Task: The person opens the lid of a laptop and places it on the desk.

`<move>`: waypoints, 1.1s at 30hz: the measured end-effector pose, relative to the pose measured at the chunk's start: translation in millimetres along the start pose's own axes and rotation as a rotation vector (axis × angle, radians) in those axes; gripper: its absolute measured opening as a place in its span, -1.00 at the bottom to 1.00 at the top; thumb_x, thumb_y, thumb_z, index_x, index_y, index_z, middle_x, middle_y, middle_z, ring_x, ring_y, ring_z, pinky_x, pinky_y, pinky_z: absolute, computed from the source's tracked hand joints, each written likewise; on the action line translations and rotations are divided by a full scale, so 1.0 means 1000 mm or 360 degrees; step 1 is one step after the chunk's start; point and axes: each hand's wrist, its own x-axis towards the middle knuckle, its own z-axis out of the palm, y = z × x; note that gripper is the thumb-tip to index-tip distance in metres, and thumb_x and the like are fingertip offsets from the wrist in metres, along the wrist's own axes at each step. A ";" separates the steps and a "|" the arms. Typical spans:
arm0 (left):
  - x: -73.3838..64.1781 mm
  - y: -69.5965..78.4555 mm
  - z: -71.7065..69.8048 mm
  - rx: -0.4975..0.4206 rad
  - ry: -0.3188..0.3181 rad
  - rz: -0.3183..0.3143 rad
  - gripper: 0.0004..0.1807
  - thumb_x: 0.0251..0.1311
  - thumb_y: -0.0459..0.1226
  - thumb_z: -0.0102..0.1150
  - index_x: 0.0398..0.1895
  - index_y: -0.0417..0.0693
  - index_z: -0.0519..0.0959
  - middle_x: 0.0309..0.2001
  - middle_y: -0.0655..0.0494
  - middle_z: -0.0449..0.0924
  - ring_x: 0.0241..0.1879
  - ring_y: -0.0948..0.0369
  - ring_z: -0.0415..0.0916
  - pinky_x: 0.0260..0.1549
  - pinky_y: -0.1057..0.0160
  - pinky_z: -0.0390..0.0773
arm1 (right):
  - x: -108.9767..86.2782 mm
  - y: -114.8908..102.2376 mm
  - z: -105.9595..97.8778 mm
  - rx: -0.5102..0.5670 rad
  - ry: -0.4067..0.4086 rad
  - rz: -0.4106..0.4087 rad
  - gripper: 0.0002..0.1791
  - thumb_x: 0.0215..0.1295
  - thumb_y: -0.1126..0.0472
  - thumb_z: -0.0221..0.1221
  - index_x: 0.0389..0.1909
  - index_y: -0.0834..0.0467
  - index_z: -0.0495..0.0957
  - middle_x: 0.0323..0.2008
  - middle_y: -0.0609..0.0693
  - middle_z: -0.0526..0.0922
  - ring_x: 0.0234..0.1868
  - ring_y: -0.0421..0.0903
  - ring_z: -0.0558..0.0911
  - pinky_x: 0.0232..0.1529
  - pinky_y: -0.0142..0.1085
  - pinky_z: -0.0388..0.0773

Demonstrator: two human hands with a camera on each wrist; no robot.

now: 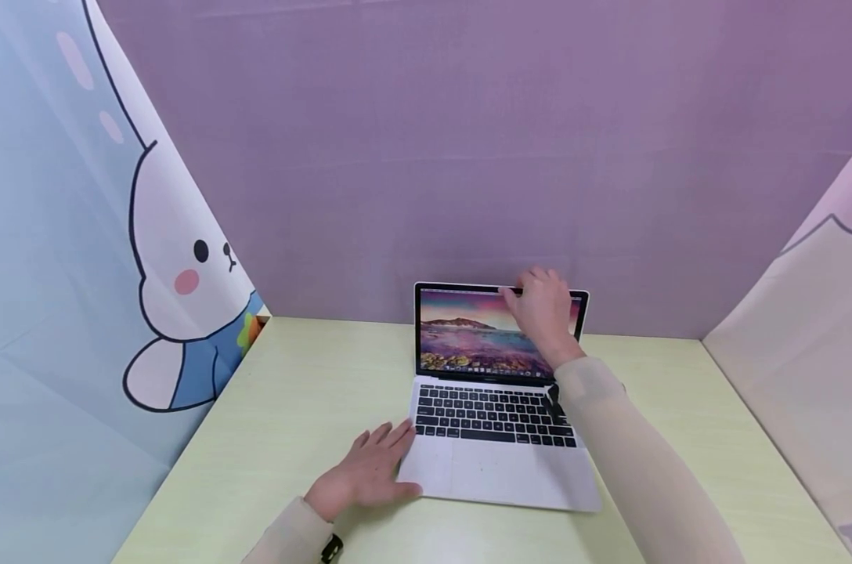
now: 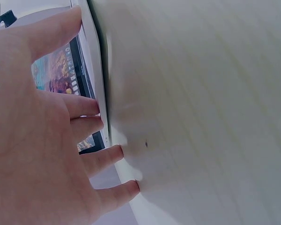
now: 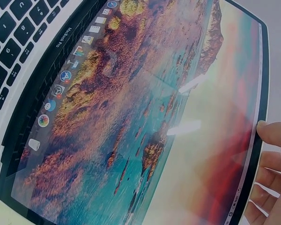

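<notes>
A silver laptop (image 1: 496, 474) stands unfolded on the table, its lit screen (image 1: 461, 337) showing a colourful coast picture with a row of icons. My right hand (image 1: 544, 309) grips the screen's top edge right of its middle. In the right wrist view the thumb of this hand (image 3: 274, 173) lies on the front bezel and the other fingers go behind the lid. At the base's front left, my left hand (image 1: 370, 474) rests with spread fingers against the side edge. The left wrist view shows those fingers (image 2: 102, 161) fairly straight along the laptop's edge.
The pale table (image 1: 327, 368) reaches back to a purple cloth wall (image 1: 468, 157). A blue cloth with a cartoon rabbit (image 1: 179, 258) hangs at the left, and a light printed cloth (image 1: 806, 352) at the right.
</notes>
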 end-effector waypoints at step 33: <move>-0.006 0.000 0.003 -0.0008 0.0025 0.0015 0.03 0.25 0.33 0.10 0.59 -0.14 0.15 0.61 -0.01 0.02 0.53 -0.21 0.00 0.39 -0.38 0.05 | 0.004 0.006 0.023 -0.0032 0.0099 -0.0020 -0.63 0.33 0.01 0.34 -0.33 0.31 0.68 -0.29 0.20 0.68 -0.23 0.21 0.56 -0.07 0.10 0.54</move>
